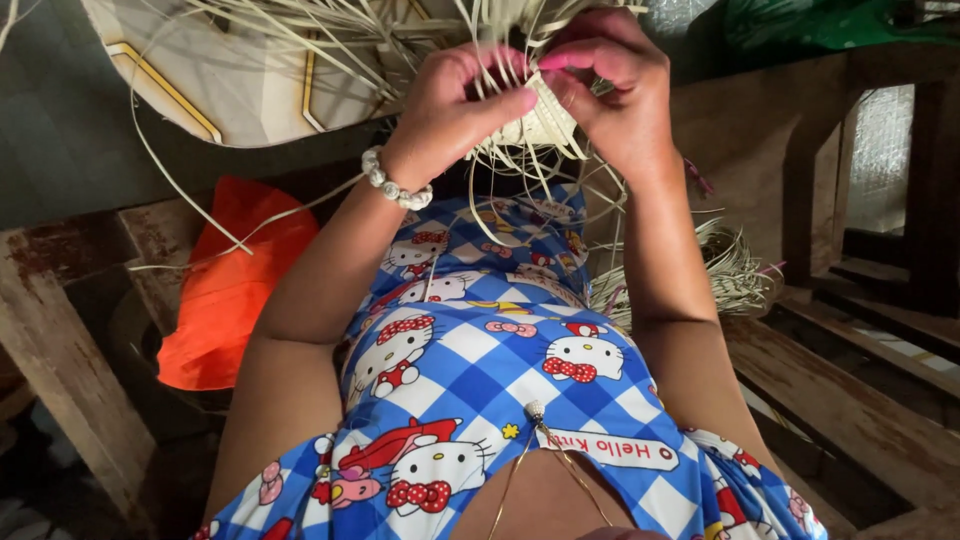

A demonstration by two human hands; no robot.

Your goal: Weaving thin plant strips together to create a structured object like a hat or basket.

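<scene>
Rough wooden boards (850, 400) and posts framed the seat on both sides, dark and worn, with a grey floor at far left. Both hands were raised at the far edge of the view. The left hand (455, 105) had thumb and fingers pressed together on pale straw strips (300, 30), while the right hand (610, 90) pinched the small woven piece (545, 120) from the other side, its fingertips closed on the plaited edge. Held that way, between both hands and above the lap, the weave stayed taut and each strip could be bent across its neighbours. Loose ends fanned outward from it, up over a pale mat with yellow lines (200, 90) at far left and down toward the knees.

A bead bracelet (395, 185) sat on the left wrist. Beneath the arms spread a blue-and-white checked dress (480, 380) printed with cartoon cats. A further bundle of straw (720, 270) lay on the boards to the right, near enough to draw from. An orange bag (225, 290), possibly plastic, slumped at left against a post. Which strip was actually being worked could not be made out, since the fingers hid the crossing point.
</scene>
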